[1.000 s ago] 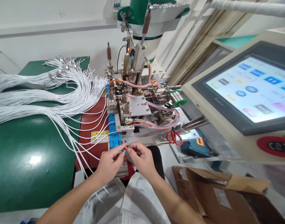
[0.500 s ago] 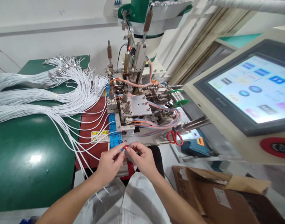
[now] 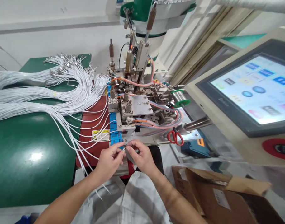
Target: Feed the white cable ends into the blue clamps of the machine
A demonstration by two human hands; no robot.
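Note:
Just in front of the machine's near edge, my left hand (image 3: 109, 161) pinches a thin white wire between thumb and fingers. My right hand (image 3: 141, 155) meets it there, thumb and forefinger closed at the wire's tip (image 3: 124, 148); the fingers hide most of it. Right behind the fingertips runs a row of blue clamps (image 3: 113, 124), with several white wires lying across it. More white wires (image 3: 63, 124) fan out from thick bundles on the left, and some loose ends hang past my left wrist.
The metal wire-processing machine (image 3: 140, 104) stands ahead, with a solder-like wire spool (image 3: 179, 97) and red-handled scissors (image 3: 175, 137) at its right. A touchscreen panel (image 3: 254, 90) juts in from the right above a cardboard box (image 3: 203, 193). On the left is a green tabletop (image 3: 27, 174).
A red glow between my fingertips is gone, and the pale wire tip shows there. Both hands stay almost in place; the view has shifted slightly.

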